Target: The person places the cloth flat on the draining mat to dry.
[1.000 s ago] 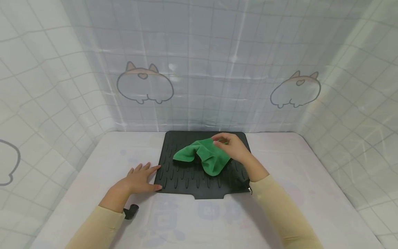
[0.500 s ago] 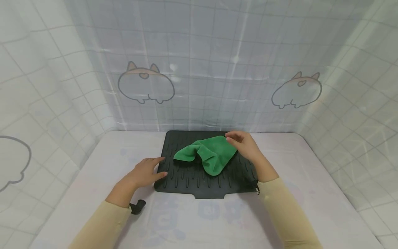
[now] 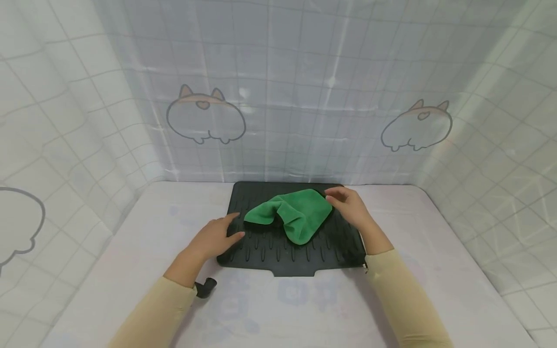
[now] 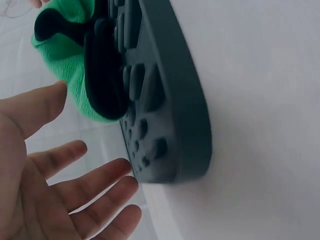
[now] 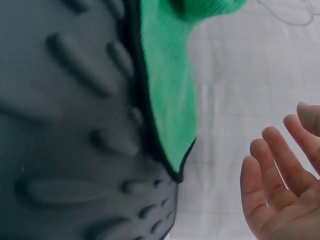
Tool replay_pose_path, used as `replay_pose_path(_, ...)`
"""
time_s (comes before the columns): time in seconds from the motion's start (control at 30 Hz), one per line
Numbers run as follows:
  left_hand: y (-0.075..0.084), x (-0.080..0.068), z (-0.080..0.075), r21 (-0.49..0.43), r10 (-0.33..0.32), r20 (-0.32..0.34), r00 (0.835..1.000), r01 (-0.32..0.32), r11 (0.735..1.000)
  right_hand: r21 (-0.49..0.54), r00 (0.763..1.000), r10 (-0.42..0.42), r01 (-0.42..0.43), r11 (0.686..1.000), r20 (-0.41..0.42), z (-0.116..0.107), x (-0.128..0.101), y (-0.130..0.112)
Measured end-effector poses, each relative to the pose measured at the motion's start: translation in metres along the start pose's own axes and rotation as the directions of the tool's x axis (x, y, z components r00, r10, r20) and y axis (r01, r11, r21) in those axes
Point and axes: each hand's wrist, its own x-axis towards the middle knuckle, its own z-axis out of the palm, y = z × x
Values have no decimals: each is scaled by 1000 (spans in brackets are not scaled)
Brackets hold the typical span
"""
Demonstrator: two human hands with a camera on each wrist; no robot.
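Note:
A green cloth (image 3: pixel 300 215) with a dark edging lies crumpled on a black ridged mat (image 3: pixel 261 253). Its left part is bunched into folds, while the right part lies flatter. My left hand (image 3: pixel 213 238) hovers over the mat's left edge, thumb and fingers spread. In the left wrist view its fingertips (image 4: pixel 127 167) are near the mat's corner, and the cloth (image 4: pixel 65 55) is beyond the thumb. My right hand (image 3: pixel 351 207) is at the cloth's right corner with fingers loosely bent. The right wrist view has that hand (image 5: pixel 285 195) apart from the cloth (image 5: pixel 172 95), holding nothing.
A white table (image 3: pixel 278 319) with faint printed patterns lies under the mat. White grid-patterned curtains (image 3: pixel 287 96) with cartoon animal drawings enclose the back and both sides. A small black device (image 3: pixel 206 287) sits at the left wrist.
My right hand has let go of the cloth's right part and drawn right, leaving it spread flatter. My left hand has lifted off the mat's left edge and moved right and farther back.

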Motion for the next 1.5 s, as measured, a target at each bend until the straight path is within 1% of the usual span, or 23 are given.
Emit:
replay_pose_path(0.17,6,4,8,-73,-19,-23,1000,17,997,-39,999,51,-51,998,9,-2,2,11)
replay_pose_path(0.37,12,5,16,-147,-22,-35,999,17,989,-98,992,121,-117,988,27,-2,3,24)
replay_pose_path(0.5,14,6,22,-175,-20,-57,998,9,985,-78,986,161,-157,985,49,0,3,33)
replay_pose_path(0.7,15,9,26,-202,-21,-74,997,6,979,-41,980,169,-166,985,102,4,6,40)
replay_pose_path(0.83,17,13,27,-230,-28,-74,997,11,973,-52,975,187,-182,982,117,5,7,40)
replay_pose_path(0.93,18,15,27,-249,-48,-79,996,27,968,-57,971,202,-196,979,130,6,8,39)
replay_pose_path(1.07,21,18,28,-277,-57,-109,992,24,961,-59,972,177,-170,984,152,8,10,37)
replay_pose_path(1.17,23,20,29,-338,-59,-125,990,13,941,-59,974,158,-150,987,166,10,10,35)
replay_pose_path(1.33,27,25,30,-454,-59,-115,992,0,891,-45,974,159,-154,987,164,11,8,33)
replay_pose_path(1.4,28,27,31,-484,-59,-108,992,-1,875,-32,975,148,-144,989,168,11,9,32)
replay_pose_path(1.5,31,30,32,-508,-71,-113,991,4,861,-8,976,127,-127,992,175,12,10,32)
